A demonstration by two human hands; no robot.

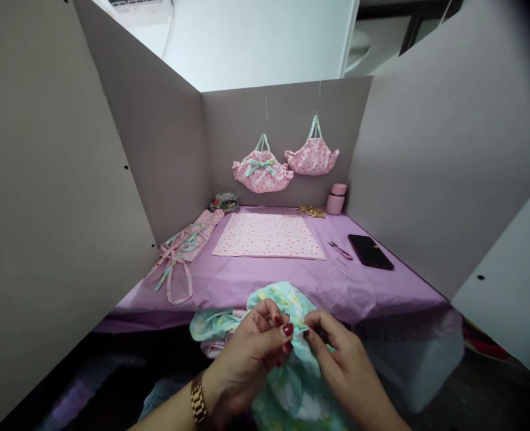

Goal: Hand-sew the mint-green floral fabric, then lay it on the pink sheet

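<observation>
Mint-green flowered fabric (287, 296) is gathered between my two hands, over my lap at the table's front edge. My left hand (265, 338) pinches a fold of it between thumb and fingers. Close beside it, my right hand (334, 347) also pinches the fabric, its thumb and forefinger pressed together. Any needle or thread at the fingertips is too small to make out. More of the cloth hangs below my hands, and a bunched part with some pink (215, 326) shows at the left.
On the purple-covered table (265, 275) lie a dotted pink cloth (269, 235), thread snips (340, 250), a dark phone (370, 251) and tied pink strips (186, 239). Behind stand a pink flask (336, 199) and a small basket (224, 202). Two pink ruffled pieces (263, 173) hang above; grey panels (170, 131) enclose the table.
</observation>
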